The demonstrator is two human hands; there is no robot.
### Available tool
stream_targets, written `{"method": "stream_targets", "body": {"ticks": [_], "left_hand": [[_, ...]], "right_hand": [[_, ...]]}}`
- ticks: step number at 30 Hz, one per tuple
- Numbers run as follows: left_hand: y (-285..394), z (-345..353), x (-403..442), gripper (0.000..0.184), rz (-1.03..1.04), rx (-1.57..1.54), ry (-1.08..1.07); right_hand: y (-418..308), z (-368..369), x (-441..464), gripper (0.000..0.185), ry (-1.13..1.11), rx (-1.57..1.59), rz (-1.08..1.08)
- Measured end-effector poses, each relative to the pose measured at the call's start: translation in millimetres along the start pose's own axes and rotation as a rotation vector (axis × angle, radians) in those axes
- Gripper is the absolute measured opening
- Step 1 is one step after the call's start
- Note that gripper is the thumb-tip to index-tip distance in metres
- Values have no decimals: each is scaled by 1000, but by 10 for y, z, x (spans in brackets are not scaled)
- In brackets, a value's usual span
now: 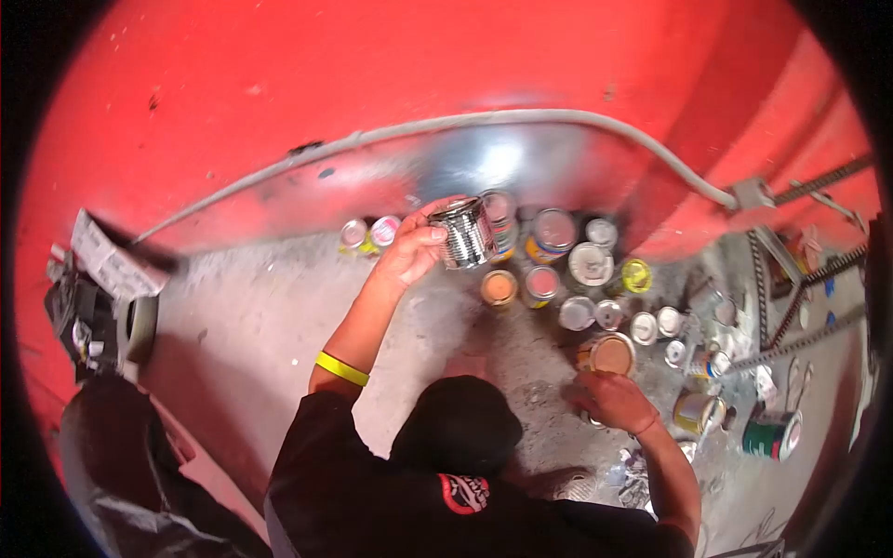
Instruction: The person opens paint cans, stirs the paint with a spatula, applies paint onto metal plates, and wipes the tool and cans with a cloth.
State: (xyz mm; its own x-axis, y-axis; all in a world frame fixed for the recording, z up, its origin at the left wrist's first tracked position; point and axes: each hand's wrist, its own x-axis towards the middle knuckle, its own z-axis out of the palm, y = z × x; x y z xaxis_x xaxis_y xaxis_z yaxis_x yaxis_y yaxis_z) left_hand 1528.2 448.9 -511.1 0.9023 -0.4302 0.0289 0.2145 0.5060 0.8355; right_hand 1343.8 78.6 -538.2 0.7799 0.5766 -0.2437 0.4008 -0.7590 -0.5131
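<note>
My left hand [417, 244], at the end of an arm with a yellow wristband, is wrapped round a shiny, ribbed metal can [468, 234] held tilted above the floor. Lower right, my right hand [616, 400] has its fingers curled and pointing down just below an open can with brown contents or lid [613, 354]. What those fingers hold is hidden. Between the hands stand an orange-topped can [499, 288], a pink-topped can [540, 283] and a white-topped can [591, 264].
Several more cans crowd the grey floor [233, 307], among them a green one [770, 435] at the right. A red wall [372, 65] with a pale hose or pipe rises behind. Metal bars cross at the right; dark bags lie left. A black rounded shape [456, 423] sits low centre.
</note>
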Motion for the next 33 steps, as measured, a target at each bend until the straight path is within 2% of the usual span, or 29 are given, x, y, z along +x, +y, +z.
{"method": "stream_targets", "body": {"ticks": [4, 7, 9, 10, 11, 13, 14, 16, 17, 18, 19, 21, 23, 26, 28, 29, 32, 33], "left_hand": [[-160, 645, 554, 68, -52, -84, -310], [-371, 1172, 746, 66, -87, -47, -412], [-481, 1484, 799, 67, -131, -36, -501], [-526, 1611, 819, 67, -152, -10, -538], [-593, 1721, 829, 67, -172, 18, -569], [-768, 1858, 853, 67, -217, 15, -586], [-835, 1910, 857, 67, -247, 19, -583], [-930, 2051, 821, 65, -333, 0, -570], [-969, 2124, 810, 63, -405, -18, -545], [-1073, 2161, 840, 56, -392, -28, -547], [-1087, 2246, 848, 56, -412, -14, -569], [-1088, 2432, 866, 47, -467, 133, -506], [-1148, 2678, 879, 45, -438, 214, -568], [-1298, 3003, 892, 57, -83, 631, -573], [-1388, 3204, 889, 57, -25, 686, -607], [-1435, 3280, 875, 57, 36, 721, -583], [-1443, 3491, 849, 54, 32, 746, -667], [-1465, 3485, 848, 55, 65, 762, -662]], "right_hand": [[-39, -350, -181, 34, 228, 10, 43], [-21, -588, -293, 41, 374, 167, 114], [-55, -735, -384, 54, 471, 206, 207], [4, -705, -378, 67, 623, 221, 123], [53, -720, -424, 73, 625, 367, 143], [86, -734, -433, 73, 626, 625, 187], [90, -727, -412, 73, 642, 633, 198], [111, -701, -374, 68, 742, 1098, -49], [149, -679, -369, 68, 769, 1107, -46], [200, -653, -366, 64, 710, 1200, -55], [255, -621, -373, 59, 649, 1292, -67], [356, -570, -434, 57, 688, 1405, -31], [449, -579, -545, 49, 689, 1697, -127], [736, -584, -814, 45, 715, 1774, -208], [922, -640, -938, 47, 681, 1786, -397], [968, -643, -1038, 47, 691, 1774, -416], [986, -675, -1133, 47, 715, 1792, -445], [930, -702, -1150, 48, 795, 1733, -355]]}}
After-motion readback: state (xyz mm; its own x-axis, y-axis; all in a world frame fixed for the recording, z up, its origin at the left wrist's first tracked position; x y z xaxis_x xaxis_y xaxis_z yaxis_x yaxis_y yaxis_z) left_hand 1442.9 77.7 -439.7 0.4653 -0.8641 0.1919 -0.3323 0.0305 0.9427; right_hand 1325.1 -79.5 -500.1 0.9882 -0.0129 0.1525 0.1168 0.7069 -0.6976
